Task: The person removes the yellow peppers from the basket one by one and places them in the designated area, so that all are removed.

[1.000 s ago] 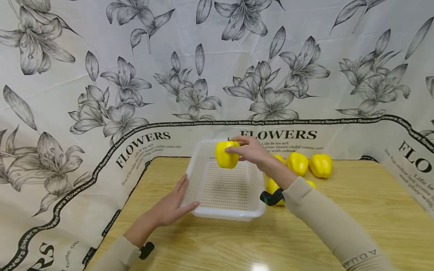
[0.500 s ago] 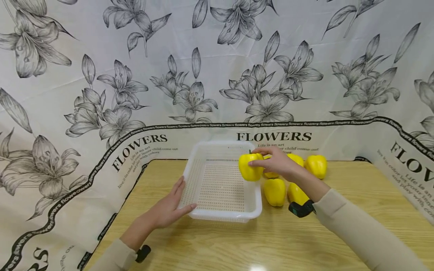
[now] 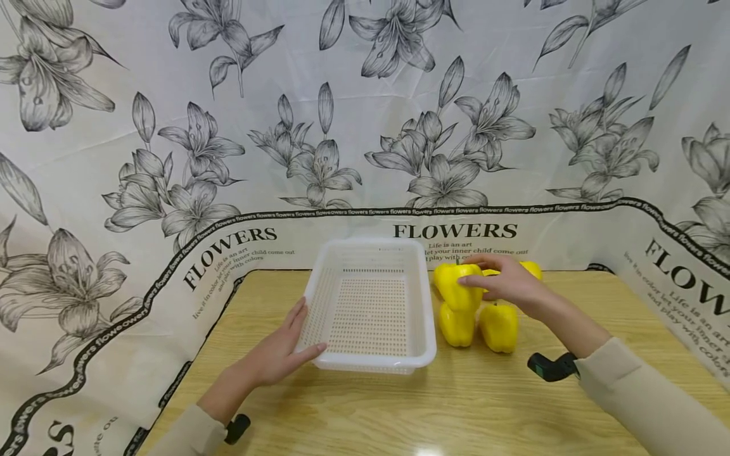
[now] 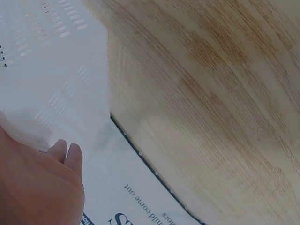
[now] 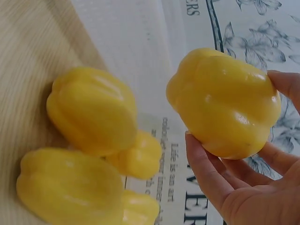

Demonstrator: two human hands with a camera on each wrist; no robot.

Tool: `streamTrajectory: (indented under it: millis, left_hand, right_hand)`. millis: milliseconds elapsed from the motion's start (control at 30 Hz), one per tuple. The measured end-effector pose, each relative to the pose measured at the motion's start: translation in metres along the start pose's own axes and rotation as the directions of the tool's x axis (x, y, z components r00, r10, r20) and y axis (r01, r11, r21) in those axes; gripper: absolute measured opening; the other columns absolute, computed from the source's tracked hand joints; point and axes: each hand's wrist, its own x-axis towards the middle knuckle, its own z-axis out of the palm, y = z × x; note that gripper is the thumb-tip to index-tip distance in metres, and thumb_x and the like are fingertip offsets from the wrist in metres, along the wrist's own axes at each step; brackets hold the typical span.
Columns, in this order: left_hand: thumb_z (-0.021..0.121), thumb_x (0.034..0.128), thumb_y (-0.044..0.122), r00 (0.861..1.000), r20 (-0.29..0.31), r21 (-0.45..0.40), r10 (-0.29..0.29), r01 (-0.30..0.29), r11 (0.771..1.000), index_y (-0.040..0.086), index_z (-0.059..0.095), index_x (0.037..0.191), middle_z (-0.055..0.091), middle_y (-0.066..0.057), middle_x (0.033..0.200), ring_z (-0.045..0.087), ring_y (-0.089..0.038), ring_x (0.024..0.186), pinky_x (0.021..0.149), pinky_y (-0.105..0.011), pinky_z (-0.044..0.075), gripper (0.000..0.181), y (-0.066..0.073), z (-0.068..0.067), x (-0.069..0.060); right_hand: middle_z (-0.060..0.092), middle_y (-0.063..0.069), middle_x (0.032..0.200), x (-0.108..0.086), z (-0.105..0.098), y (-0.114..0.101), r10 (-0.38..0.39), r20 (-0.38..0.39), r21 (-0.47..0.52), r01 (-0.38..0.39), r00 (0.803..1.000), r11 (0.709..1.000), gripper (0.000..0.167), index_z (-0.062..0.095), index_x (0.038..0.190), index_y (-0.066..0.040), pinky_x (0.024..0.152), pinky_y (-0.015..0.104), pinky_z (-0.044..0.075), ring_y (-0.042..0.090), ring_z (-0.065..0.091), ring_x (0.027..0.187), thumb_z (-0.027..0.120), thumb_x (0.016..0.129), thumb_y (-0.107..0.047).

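A white perforated plastic basket [image 3: 373,363] stands on the wooden table, its inside bare. My left hand [image 3: 274,351] grips its near left corner, thumb over the rim and fingers along the outer wall; in the left wrist view the fingertips [image 4: 73,154] bend against that wall. Right of the basket, my right hand [image 3: 513,286] holds a yellow bell pepper [image 3: 458,285] with thumb and fingers, stem upward. From the right wrist view, this pepper [image 5: 225,105] is apart from the others. Below it sit two yellow bell peppers, one at left [image 3: 456,327] and one at right [image 3: 499,327].
More yellow bell peppers, such as one at the back [image 3: 531,270], are partly hidden behind my right hand. A white flower-printed cloth [image 3: 319,158] hangs behind the table [image 3: 342,418] and along its left side.
My right hand has carried the bell pepper from over the basket rightward and down to the other peppers. My left hand stays on the basket. The head view has shifted slightly.
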Motion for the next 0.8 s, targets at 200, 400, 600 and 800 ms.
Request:
streamTrajectory:
  millis: [200,400,600,800]
  left_hand:
    - [0.046,0.0969,0.072,1.000,-0.012,0.006,0.004,-0.004,1.000,0.004,0.001,0.164,-0.008,-0.006,0.172,0.029,-0.038,0.151,0.119,-0.053,0.033,0.106,-0.002,-0.001,0.000]
    - [0.046,0.0964,0.073,1.000,-0.020,0.008,0.001,-0.001,1.000,0.005,0.002,0.164,-0.008,-0.005,0.172,0.027,-0.037,0.151,0.119,-0.053,0.033,0.106,-0.002,0.000,0.001]
    - [0.046,0.0962,0.074,1.000,-0.017,0.004,-0.002,0.002,1.000,0.006,0.001,0.164,-0.008,-0.004,0.172,0.027,-0.037,0.152,0.118,-0.054,0.033,0.106,-0.001,0.002,0.001]
    - [0.045,0.0964,0.074,1.000,-0.013,0.010,-0.003,0.003,1.000,0.006,0.001,0.164,-0.009,-0.003,0.172,0.028,-0.037,0.151,0.118,-0.053,0.034,0.106,-0.002,0.002,0.000]
  right_hand:
    - [0.037,0.029,0.155,-0.015,-0.020,0.015,-0.011,-0.037,-0.005,0.011,0.999,1.000,0.071,0.042,0.152,-0.001,0.096,0.052,0.056,0.043,0.050,0.131,0.071,0.098,-0.037]
    - [0.037,0.032,0.154,-0.028,-0.038,0.031,0.000,-0.068,-0.047,-0.003,0.998,0.999,0.072,0.038,0.153,0.000,0.096,0.055,0.055,0.048,0.047,0.133,0.067,0.100,-0.040]
    - [0.034,0.036,0.154,-0.038,-0.050,0.045,0.030,-0.084,-0.071,-0.036,0.996,0.997,0.076,0.031,0.155,0.006,0.098,0.058,0.053,0.051,0.044,0.134,0.061,0.103,-0.041]
    - [0.030,0.037,0.156,-0.040,-0.061,0.066,0.034,-0.112,-0.088,-0.044,0.993,0.995,0.076,0.026,0.155,0.011,0.098,0.057,0.054,0.051,0.042,0.135,0.053,0.107,-0.042]
